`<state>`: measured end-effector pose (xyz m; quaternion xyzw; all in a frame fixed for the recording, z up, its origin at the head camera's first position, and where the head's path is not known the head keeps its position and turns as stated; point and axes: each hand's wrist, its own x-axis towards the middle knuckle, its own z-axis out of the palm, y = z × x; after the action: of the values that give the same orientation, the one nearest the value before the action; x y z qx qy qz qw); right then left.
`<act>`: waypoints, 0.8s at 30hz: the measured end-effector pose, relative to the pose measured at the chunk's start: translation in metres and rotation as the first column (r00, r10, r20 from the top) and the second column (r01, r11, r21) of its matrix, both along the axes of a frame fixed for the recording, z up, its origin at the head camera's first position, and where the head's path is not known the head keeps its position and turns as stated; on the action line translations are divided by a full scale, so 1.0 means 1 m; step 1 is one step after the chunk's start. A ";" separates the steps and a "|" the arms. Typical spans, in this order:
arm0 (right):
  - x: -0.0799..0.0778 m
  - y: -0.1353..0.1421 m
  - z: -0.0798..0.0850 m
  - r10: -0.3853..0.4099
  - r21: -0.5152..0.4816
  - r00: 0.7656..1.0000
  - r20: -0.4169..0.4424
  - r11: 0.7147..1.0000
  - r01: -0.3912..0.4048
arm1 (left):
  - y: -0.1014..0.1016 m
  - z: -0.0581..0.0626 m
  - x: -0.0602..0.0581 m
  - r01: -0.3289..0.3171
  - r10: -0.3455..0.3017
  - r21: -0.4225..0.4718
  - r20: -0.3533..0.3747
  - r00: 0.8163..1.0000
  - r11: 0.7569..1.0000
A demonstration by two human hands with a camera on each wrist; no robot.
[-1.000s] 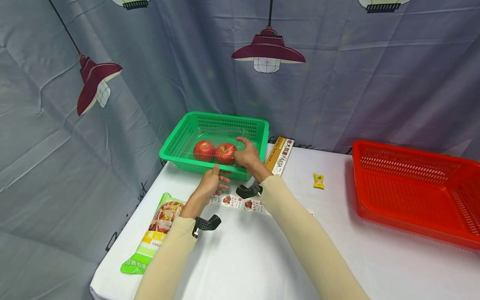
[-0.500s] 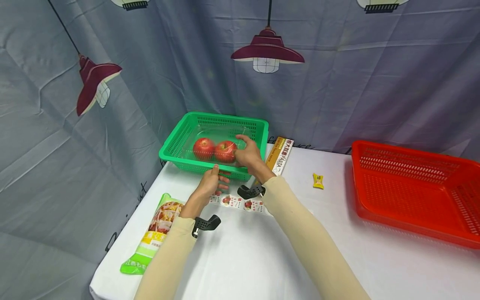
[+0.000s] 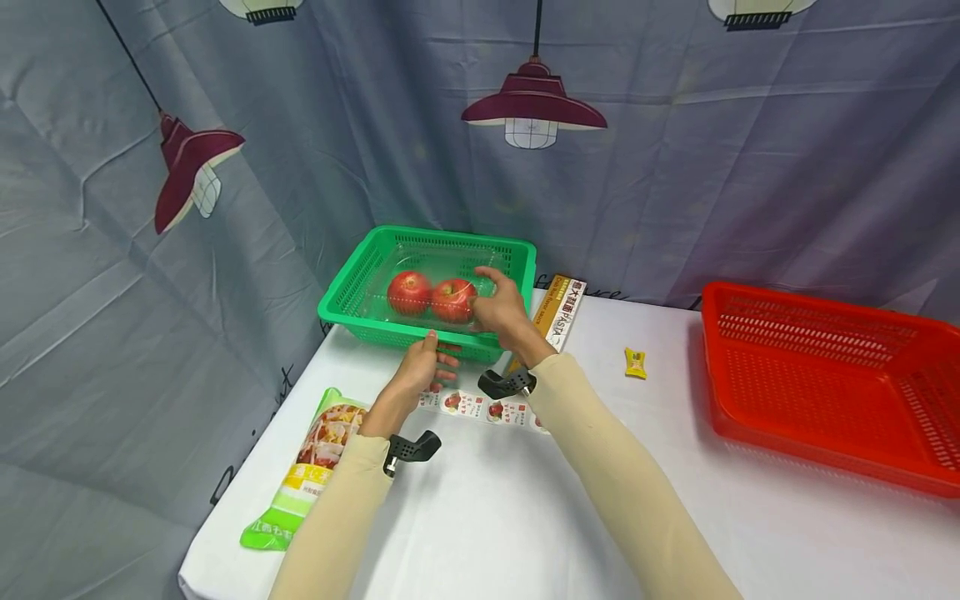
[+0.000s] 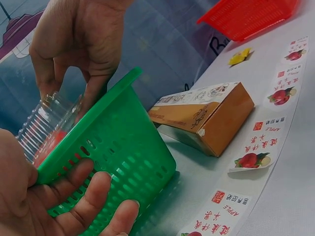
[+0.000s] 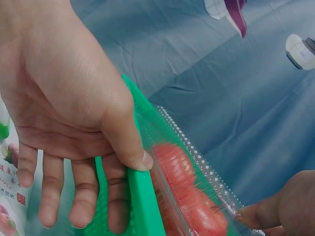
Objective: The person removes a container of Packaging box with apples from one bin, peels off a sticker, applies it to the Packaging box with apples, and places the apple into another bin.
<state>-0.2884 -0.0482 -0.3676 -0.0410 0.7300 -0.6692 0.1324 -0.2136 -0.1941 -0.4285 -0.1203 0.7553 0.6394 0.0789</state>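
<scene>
Two red apples (image 3: 409,293) sit in a clear plastic box (image 3: 444,260) inside the green basket (image 3: 352,321). My right hand (image 3: 501,310) pinches the box at its right end, thumb and fingers on its edge; the right wrist view shows these fingertips (image 5: 256,216) at a corner of the box. At the basket's front wall, my left hand (image 3: 418,368) holds the rim. Its thumb presses on the rim, and its other fingers (image 4: 93,201) spread along the outside of the wall.
A pasta box (image 3: 561,310) lies right of the basket, and a strip of apple labels (image 3: 480,406) lies in front. Nearby are a green food bag (image 3: 315,458) at left, a yellow wrapped sweet (image 3: 635,363), and a red basket (image 3: 817,454) at far right.
My right hand and the plastic box with the apples have risen slightly and shifted a little to the right. My left hand and the green basket have stayed in place.
</scene>
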 end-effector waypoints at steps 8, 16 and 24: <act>0.001 0.003 0.003 0.017 -0.015 1.000 -0.001 1.000 -0.017 | -0.001 0.001 0.001 0.012 -0.012 -0.012 0.002 1.000 1.000; 0.004 0.008 0.005 0.016 -0.042 1.000 0.020 0.999 -0.016 | -0.001 0.000 0.002 0.014 -0.014 -0.008 0.005 1.000 1.000; 0.004 0.013 0.007 0.009 -0.058 1.000 0.025 0.998 -0.008 | -0.001 0.002 0.003 0.024 -0.024 -0.002 0.004 1.000 1.000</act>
<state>-0.2847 -0.0347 -0.3602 -0.0395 0.7084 -0.6900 0.1433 -0.2110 -0.1954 -0.4269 -0.1125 0.7573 0.6372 0.0882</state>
